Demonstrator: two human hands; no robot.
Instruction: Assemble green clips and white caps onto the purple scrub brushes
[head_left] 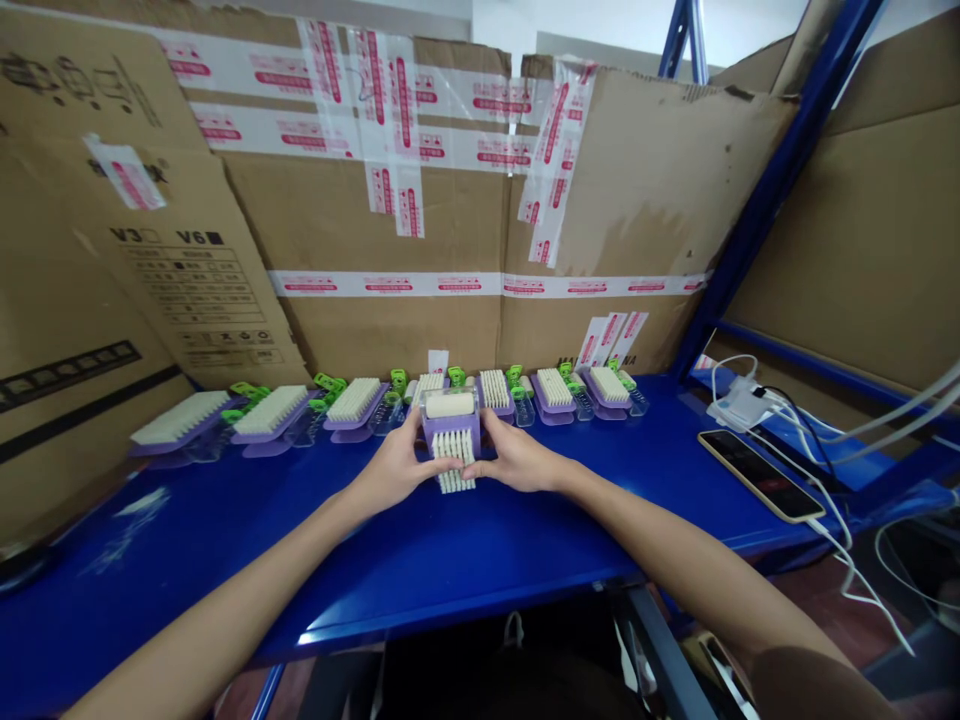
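Note:
Between my two hands is a purple scrub brush (pixel 453 446) with white bristles at its near end and a white roller-like piece at its far end. My left hand (pixel 391 468) grips its left side, and my right hand (pixel 519 455) grips its right side. Both thumbs lie across the bristles; the fingers behind are partly hidden. Behind it a row of similar brushes lies bristles up, from the far left brush (pixel 180 418) to the far right brush (pixel 609 385). Clear plastic parts with green clips (pixel 330 385) sit beside them. The held brush partly covers the middle of the row.
A blue tabletop (pixel 450 560) carries the brushes. Taped cardboard (pixel 390 230) walls its back and left. At right lie a phone (pixel 761 475), a white charger (pixel 739 405) and loose cables. A blue metal post (pixel 776 200) rises at the right corner.

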